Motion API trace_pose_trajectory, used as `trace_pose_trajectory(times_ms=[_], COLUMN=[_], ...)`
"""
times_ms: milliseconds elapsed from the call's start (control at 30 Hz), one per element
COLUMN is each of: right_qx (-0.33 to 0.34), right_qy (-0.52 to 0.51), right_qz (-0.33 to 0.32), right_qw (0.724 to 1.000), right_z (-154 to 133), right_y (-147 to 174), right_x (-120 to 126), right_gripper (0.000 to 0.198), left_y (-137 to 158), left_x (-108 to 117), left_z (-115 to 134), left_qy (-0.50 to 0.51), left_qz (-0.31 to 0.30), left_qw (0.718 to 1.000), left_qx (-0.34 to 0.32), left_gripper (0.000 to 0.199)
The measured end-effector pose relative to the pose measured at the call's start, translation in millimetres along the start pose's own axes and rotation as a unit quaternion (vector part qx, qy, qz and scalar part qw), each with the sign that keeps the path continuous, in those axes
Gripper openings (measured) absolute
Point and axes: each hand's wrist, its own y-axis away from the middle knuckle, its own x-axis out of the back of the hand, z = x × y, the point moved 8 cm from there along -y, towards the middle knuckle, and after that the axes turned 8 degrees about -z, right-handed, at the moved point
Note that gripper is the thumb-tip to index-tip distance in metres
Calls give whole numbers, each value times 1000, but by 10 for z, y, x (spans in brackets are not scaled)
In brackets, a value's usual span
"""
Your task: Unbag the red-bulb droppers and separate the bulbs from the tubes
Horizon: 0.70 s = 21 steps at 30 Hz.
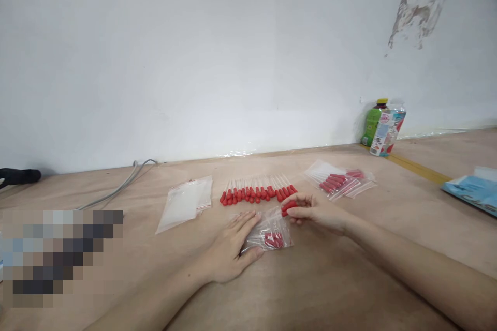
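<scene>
My left hand (229,251) lies on a clear zip bag (286,240), fingers stretched out and spread, pressing it to the table. Inside that bag are several small tools with red handles (274,240) and thin pale shafts. Just above the bag's right side, my right hand (308,211) is closed in a pinch on red-handled tools (287,208); their shafts point left over the bag, and I cannot tell how many there are. Behind both hands runs a row of loose red-handled tools (252,194), handles toward me, shafts toward the wall.
Flat clear zip bags (182,204) lie at left. Filled bags (337,181) overlap at right, behind my right hand. A green bottle (373,124) and a printed pack (387,132) stand by the wall. A blue packet (471,191) is far right; a grey cable (116,189) runs at left.
</scene>
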Motion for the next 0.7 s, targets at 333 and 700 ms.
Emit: trace_pose_trajectory(times_ms=[333,700], right_qx=[115,173], right_qy=[232,589], right_qz=[281,227], right_qw=[924,756], right_z=[-603,-73], right_y=[376,57], right_x=[1039,643], right_gripper=[32,30], left_y=[0,-9], left_x=[-1,1], left_z=[-5,4], left_qy=[-4,-16], left_qz=[-5,-1], left_qw=[1000,1000], left_qx=[-2,-7], left_gripper=[60,58])
